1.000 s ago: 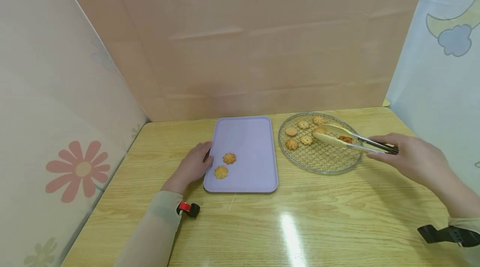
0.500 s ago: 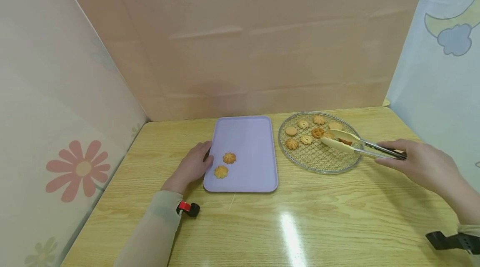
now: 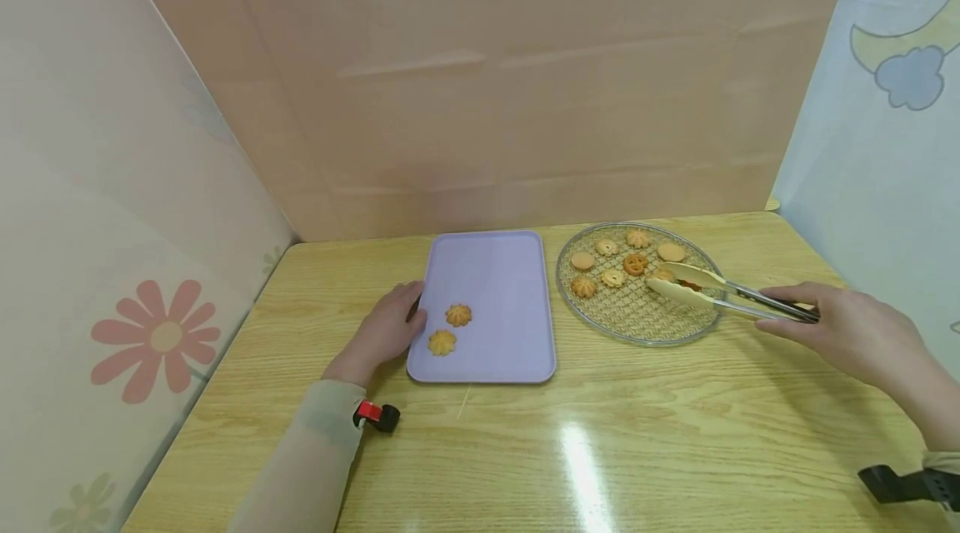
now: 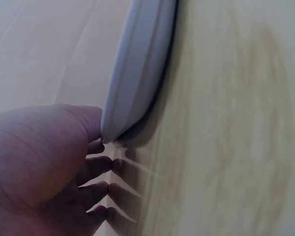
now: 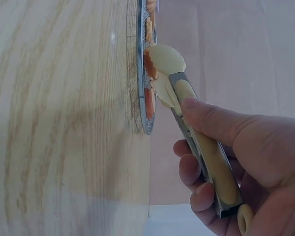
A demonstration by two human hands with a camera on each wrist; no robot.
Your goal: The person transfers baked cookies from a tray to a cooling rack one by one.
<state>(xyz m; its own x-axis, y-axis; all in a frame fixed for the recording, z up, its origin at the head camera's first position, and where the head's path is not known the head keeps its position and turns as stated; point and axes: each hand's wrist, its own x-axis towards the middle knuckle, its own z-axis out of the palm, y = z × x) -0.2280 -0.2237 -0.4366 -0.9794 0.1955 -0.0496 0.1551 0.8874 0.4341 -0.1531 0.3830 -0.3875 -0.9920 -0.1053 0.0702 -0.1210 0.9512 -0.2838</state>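
With thumb and fingers, my left hand (image 3: 386,329) grips the left rim of a lilac tray (image 3: 510,283); the left wrist view shows the thumb on the tray rim (image 4: 132,73) and fingertips near the table. Two flower-shaped cookies (image 3: 458,315) lie on the tray's lower left. My right hand (image 3: 855,329) holds metal food tongs (image 3: 750,298) with cream tips. The tips stand on either side of a cookie (image 3: 663,275) on a round wire rack (image 3: 637,326); whether they squeeze it, I cannot tell. A reddish cookie (image 3: 690,285) is partly hidden behind them.
Several other cookies lie on the rack, among them a pretzel-shaped one (image 3: 635,264) and an oval one (image 3: 671,251). The rack stands right of the tray on a wooden table (image 3: 495,458). A beige partition (image 3: 487,83) rises behind, with patterned walls left and right.
The tongs have moved right and slightly towards me, from near the pretzel-shaped cookie to the cookie right of it. The left hand and tray stay put.
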